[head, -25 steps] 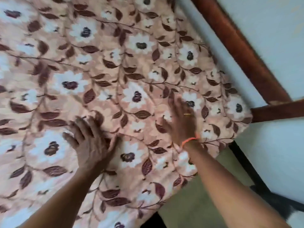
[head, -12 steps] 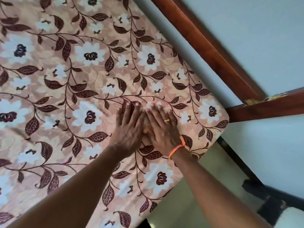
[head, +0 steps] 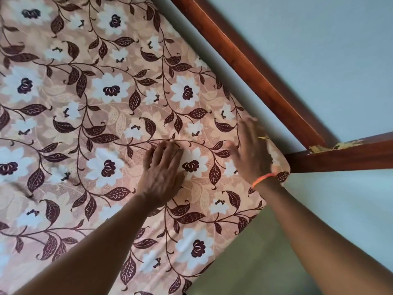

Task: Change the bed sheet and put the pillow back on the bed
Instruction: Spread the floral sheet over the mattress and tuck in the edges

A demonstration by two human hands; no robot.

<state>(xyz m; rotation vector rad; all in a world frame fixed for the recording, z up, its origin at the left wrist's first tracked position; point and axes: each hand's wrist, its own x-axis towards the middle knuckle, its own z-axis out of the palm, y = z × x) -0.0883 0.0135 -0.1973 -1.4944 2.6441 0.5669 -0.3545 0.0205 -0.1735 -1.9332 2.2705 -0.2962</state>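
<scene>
The peach cotton bed sheet printed with white flowers and brown leaves (head: 110, 128) lay spread flat over the mattress, filling the view from the left out to the rounded far corner at the right. I had both hands on it there. The left hand (head: 162, 171) pressed palm-down, fingers straight and together, inboard of the corner. The right hand (head: 253, 152), with an orange thread band (head: 262, 179) at the wrist, was blurred, fingers spread flat, and sat nearer the corner, almost at the sheet's edge. Just beyond ran the dark reddish wooden bed rail (head: 255, 81), meeting a second wooden rail (head: 340, 158) at the corner, with the pale wall (head: 319, 39) behind. The rail crowded the right hand's reach, I judged. I saw no pillow.
</scene>
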